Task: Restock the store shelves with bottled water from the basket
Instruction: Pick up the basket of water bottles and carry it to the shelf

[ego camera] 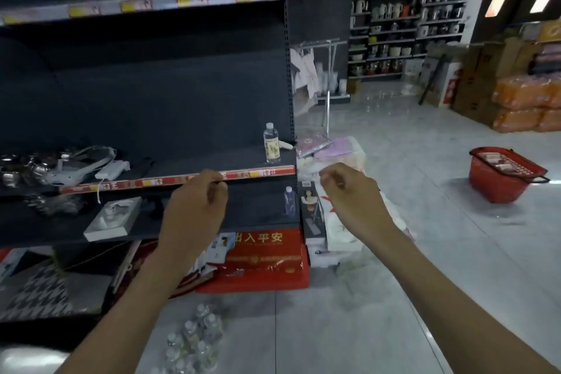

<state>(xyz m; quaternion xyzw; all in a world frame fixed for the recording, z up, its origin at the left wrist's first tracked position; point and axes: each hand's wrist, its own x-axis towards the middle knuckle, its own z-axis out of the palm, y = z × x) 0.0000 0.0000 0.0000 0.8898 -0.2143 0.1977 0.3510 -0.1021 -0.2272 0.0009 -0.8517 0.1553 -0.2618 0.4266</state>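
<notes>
While the bottle cluster (pixel 194 340) sits on the floor by your feet | your left hand (pixel 194 206) and right hand (pixel 349 194) hover loosely curled, holding nothing, near the shelf edge (pixel 258 172) | 1 lower bottle (pixel 289 200) and 1 upper bottle (pixel 271 143) stand upright at its right end | red basket (pixel 504 179) on floor, far right

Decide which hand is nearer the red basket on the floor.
Right. The right hand hangs left of the red basket; the left hand is farther left, at the shelf edge.
</notes>
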